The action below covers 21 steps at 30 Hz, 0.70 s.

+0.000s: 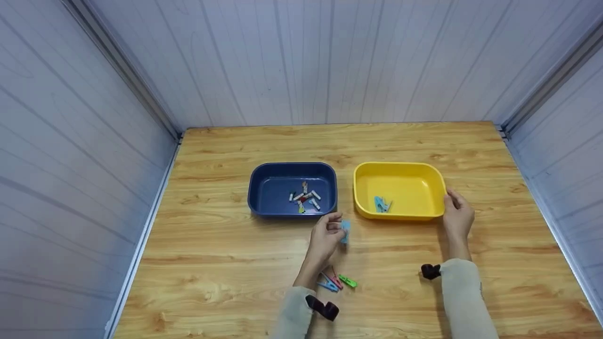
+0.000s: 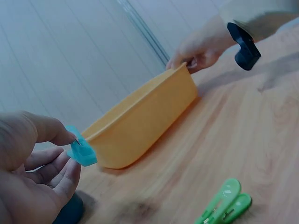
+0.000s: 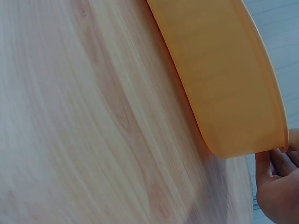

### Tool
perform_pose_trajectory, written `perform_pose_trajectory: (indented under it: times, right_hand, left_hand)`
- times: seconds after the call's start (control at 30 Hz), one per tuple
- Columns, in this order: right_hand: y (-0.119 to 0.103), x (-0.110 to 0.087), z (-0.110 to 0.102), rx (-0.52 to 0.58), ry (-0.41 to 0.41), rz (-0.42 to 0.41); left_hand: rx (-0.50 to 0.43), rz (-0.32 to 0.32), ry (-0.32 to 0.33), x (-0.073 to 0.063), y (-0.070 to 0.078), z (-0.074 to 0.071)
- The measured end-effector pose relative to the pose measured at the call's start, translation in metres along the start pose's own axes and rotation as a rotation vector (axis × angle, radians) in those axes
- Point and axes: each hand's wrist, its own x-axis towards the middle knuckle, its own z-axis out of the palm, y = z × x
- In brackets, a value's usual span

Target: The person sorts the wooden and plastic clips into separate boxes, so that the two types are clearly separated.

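My left hand [image 1: 324, 239] pinches a light blue clothespin [image 2: 83, 150] between thumb and fingers, above the table just in front of the gap between two tubs. At the right end of the yellow tub [image 1: 405, 217], my right hand [image 1: 459, 217] grips the rim, as the left wrist view also shows. Inside that tub lie light blue clothespins [image 1: 380, 204], near its front left; their count is hard to tell. Below the left hand, a green clothespin [image 1: 347, 281], a pink clothespin [image 1: 335, 279] and a blue clothespin [image 1: 328, 284] lie close together on the wood.
To the left of the yellow tub stands a dark blue tub [image 1: 292, 216], holding several small whitish pieces [image 1: 301, 197] with coloured bits. Both sit on a wood-grain table [image 1: 212, 249]. Pale panel walls [image 1: 301, 61] enclose the back and sides.
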Motion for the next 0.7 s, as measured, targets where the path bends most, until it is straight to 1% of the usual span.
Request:
perform_pose_trajectory:
  times: [0.23,0.37,0.47,0.6,0.7]
  right_hand:
    - [0.001,0.000,0.000,0.002,0.003,0.000]
    - [0.000,0.001,-0.001,0.001,-0.005,0.026]
    - [-0.001,0.001,-0.001,0.004,-0.014,0.051]
    - [-0.001,0.002,-0.001,0.009,-0.017,0.062]
    - [-0.001,0.003,-0.001,0.008,-0.015,0.069]
  left_hand:
    - [-0.068,-0.025,-0.007,0.004,0.008,0.002]
    - [-0.089,-0.029,-0.019,0.005,0.012,0.004]
    - [-0.062,-0.009,-0.017,0.007,0.017,0.004]
    - [-0.029,0.032,-0.019,0.010,0.021,0.004]
    - [-0.037,0.052,-0.023,0.013,0.022,0.005]
